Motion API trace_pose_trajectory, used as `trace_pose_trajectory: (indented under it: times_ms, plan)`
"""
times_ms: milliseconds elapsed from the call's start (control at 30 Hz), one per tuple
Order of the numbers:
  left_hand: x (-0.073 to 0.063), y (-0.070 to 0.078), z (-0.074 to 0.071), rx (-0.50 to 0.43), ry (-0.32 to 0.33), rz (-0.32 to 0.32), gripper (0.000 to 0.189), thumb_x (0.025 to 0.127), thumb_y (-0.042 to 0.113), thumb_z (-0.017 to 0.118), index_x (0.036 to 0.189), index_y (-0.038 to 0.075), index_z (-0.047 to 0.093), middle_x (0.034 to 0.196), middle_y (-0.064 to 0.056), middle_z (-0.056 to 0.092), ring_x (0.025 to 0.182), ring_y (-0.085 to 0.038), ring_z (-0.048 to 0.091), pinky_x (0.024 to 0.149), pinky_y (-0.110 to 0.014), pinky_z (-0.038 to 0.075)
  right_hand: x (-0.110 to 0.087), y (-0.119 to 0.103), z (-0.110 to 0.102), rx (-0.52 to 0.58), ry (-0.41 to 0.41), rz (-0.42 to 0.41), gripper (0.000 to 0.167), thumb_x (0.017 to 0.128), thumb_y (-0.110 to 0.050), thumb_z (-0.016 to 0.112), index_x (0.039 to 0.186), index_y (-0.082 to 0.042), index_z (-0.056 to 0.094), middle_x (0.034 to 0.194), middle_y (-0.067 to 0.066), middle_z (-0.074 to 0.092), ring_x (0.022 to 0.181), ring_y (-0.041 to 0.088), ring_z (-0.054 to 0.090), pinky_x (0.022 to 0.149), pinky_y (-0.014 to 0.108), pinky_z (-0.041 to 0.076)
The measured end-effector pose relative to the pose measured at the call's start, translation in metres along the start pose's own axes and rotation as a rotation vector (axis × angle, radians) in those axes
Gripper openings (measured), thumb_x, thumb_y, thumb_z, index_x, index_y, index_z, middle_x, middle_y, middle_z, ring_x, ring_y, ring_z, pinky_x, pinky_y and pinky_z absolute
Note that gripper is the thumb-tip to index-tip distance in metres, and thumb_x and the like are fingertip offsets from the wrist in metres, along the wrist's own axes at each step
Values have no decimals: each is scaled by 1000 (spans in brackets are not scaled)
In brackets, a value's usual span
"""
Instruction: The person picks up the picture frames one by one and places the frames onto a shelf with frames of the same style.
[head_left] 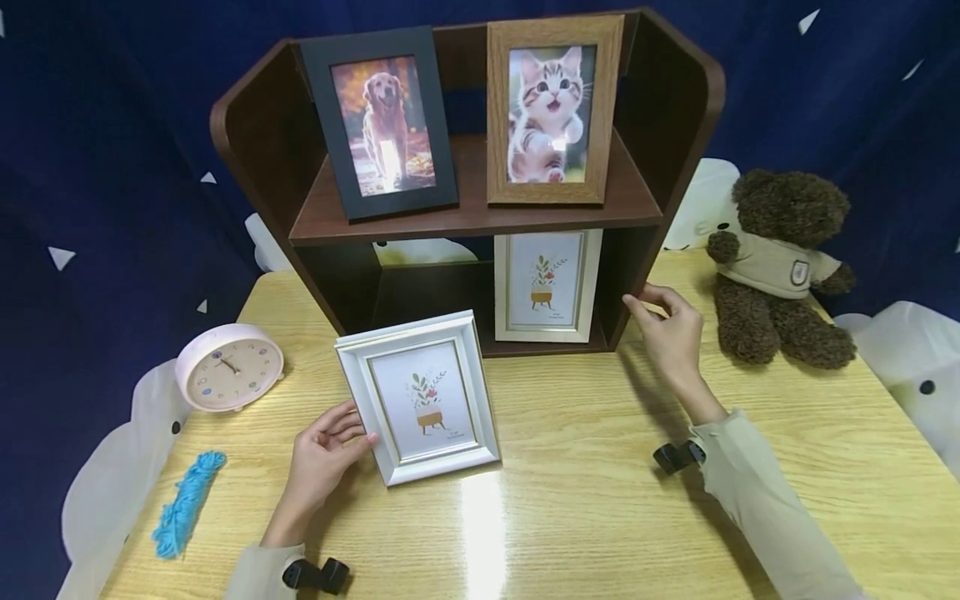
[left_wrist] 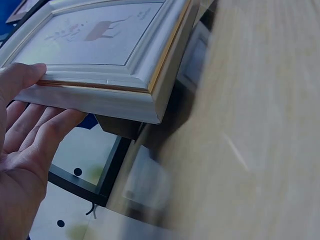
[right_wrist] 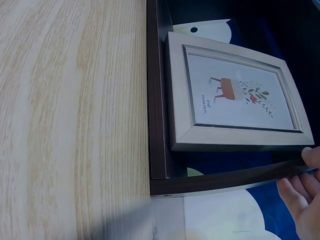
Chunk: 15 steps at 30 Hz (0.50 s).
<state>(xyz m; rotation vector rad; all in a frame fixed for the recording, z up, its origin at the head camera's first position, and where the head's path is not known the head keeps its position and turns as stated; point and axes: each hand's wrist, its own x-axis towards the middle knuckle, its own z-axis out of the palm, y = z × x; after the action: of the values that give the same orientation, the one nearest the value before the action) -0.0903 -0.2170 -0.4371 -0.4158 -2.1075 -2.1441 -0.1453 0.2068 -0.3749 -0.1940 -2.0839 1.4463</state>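
My left hand (head_left: 321,457) holds a white picture frame (head_left: 480,417) by its left edge. The thumb lies on the front border and the fingers go behind, as the left wrist view shows. This frame tilts in front of the shelf's lower left part and has a plant print inside. On the other side, my right hand (head_left: 670,337) pinches the right side panel of the dark brown wooden shelf (head_left: 480,218) near its lower end. A cream picture frame (right_wrist: 182,112) with the same kind of print stands on the lower level, close to that panel.
Up on the shelf stand a dark frame (head_left: 442,150) with a dog photo and a wooden frame (head_left: 546,193) with a kitten photo. A pink clock (head_left: 236,367) and blue yarn (head_left: 187,504) are at left. A brown teddy bear (head_left: 787,267) sits at right.
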Motion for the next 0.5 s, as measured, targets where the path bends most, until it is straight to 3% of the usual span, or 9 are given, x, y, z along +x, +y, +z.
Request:
trace_pose_trajectory:
  times_ms: [500]
  plan:
    - [32,7,0,16,46,47,59,69,-27,63,112,12,59,97,9,70,84,-5,67,76,-17,56,5,13,2,18,-2,10,24,86,-6,69,100,12,66,109,21,65,90,-8,56,78,9,52]
